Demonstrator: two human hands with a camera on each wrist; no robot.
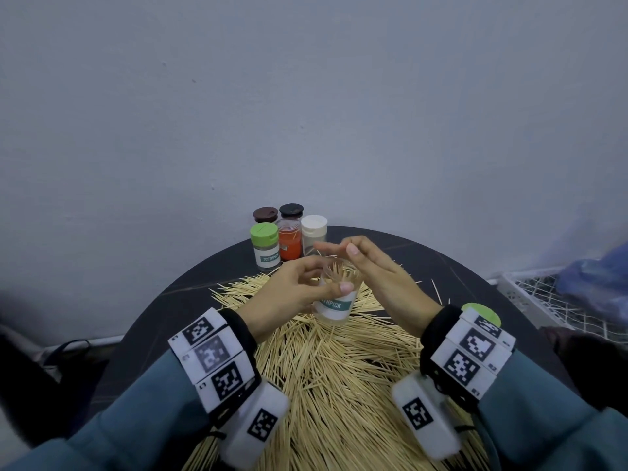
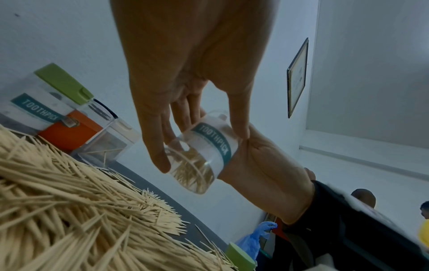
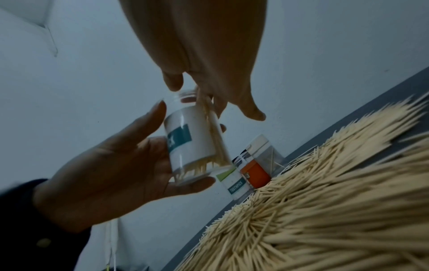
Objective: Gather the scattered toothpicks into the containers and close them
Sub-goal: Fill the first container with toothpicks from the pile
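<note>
My left hand [image 1: 326, 280] grips an open clear jar [image 1: 334, 305] with a teal TOOTHPICK label, held tilted above the table; the left wrist view shows the jar [image 2: 216, 141] partly filled. My right hand [image 1: 339, 249] sits over the jar mouth. In the right wrist view its fingertips [image 3: 192, 89] pinch a small bundle of toothpicks [image 3: 205, 108] that reaches down into the jar [image 3: 192, 139]. A large pile of loose toothpicks [image 1: 339, 368] covers the dark round table [image 1: 475, 266] beneath both hands. A loose green lid [image 1: 482, 312] lies by my right wrist.
At the table's back edge stand a green-lidded jar [image 1: 264, 246], an open orange jar [image 1: 289, 244], a white-lidded jar [image 1: 314, 232] and, behind them, brown-lidded [image 1: 265, 214] and black-lidded [image 1: 291, 210] ones. Right of the table are a white mesh basket [image 1: 543, 297] and a blue bag [image 1: 594, 270].
</note>
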